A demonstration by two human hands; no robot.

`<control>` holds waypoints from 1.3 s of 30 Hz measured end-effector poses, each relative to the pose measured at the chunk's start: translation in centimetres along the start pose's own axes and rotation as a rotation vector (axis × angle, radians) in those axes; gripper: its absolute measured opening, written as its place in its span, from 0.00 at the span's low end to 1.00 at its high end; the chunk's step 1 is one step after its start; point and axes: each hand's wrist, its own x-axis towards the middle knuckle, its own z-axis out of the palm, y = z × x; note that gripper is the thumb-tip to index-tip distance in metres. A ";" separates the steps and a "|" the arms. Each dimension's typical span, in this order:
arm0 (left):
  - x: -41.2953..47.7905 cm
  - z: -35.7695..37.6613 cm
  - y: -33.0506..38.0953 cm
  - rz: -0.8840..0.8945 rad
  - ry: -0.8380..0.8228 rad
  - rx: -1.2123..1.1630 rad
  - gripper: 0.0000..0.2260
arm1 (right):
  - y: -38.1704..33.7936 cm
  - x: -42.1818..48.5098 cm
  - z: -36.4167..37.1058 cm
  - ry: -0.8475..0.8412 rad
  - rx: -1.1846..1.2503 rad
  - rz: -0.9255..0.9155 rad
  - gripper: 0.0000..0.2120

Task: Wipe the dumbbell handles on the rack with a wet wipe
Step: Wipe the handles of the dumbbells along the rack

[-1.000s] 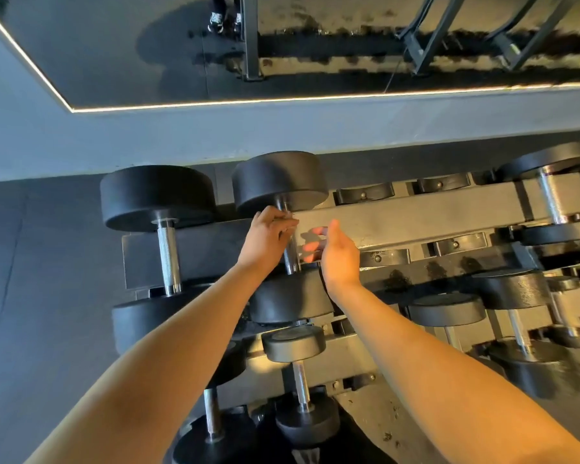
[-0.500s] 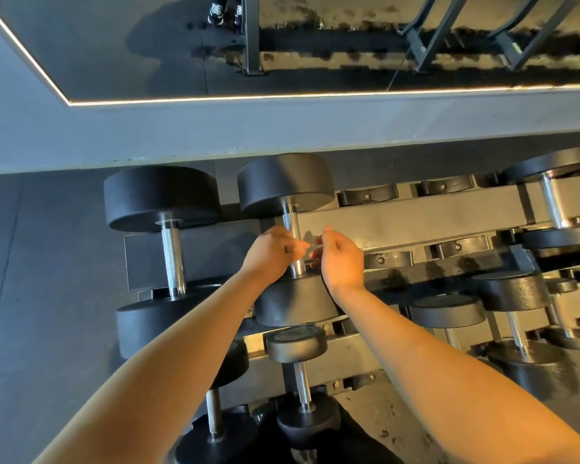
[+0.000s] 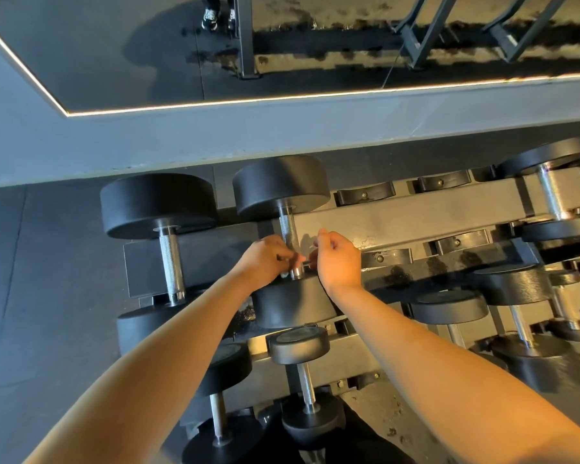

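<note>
Hands: left hand (image 3: 265, 259) and right hand (image 3: 337, 257) at frame centre, fingers pinching round the handle (image 3: 290, 242); wipe not visible.
Progress: early, I judge; other dumbbells await.

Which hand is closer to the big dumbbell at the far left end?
Left. The left hand is one handle over from that dumbbell; the right hand is further right, beyond the handle between the hands.

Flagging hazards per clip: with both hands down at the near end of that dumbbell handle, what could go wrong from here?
1. Both hands, left hand and right hand, work close to the near weight head; if the dumbbell rolled, fingers might get pinched.
2. The upper handle is uncovered now and may get skipped.
3. The wipe is barely visible, so contact is uncertain.
</note>
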 end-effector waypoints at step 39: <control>0.4 -0.6 -0.4 -0.704 0.032 -1.092 0.26 | 0.8 0.5 0.1 -0.001 -0.010 -0.017 0.20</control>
